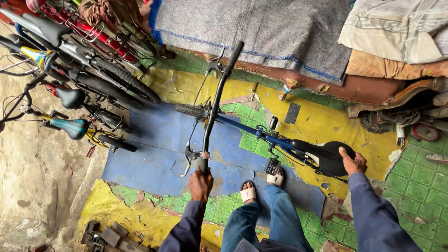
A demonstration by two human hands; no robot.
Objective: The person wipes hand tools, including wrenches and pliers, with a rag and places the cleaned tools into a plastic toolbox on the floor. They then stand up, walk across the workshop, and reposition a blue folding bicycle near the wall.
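Note:
A blue bicycle (252, 132) stands across the floor in front of me. My left hand (200, 183) is closed round the near grip of its black handlebar (219, 93), beside the brake lever. My right hand (352, 162) rests on the black saddle (326, 156), fingers spread over its rear edge. My feet in white sandals stand just beside the pedal (272, 165).
Several parked bicycles (84, 84) lean together at the left. A bench covered by a grey blanket (261, 32) and folded cloths (396, 28) runs along the top. Torn blue and yellow floor covering (158, 149) lies over green tiles. Metal parts (105, 235) sit bottom left.

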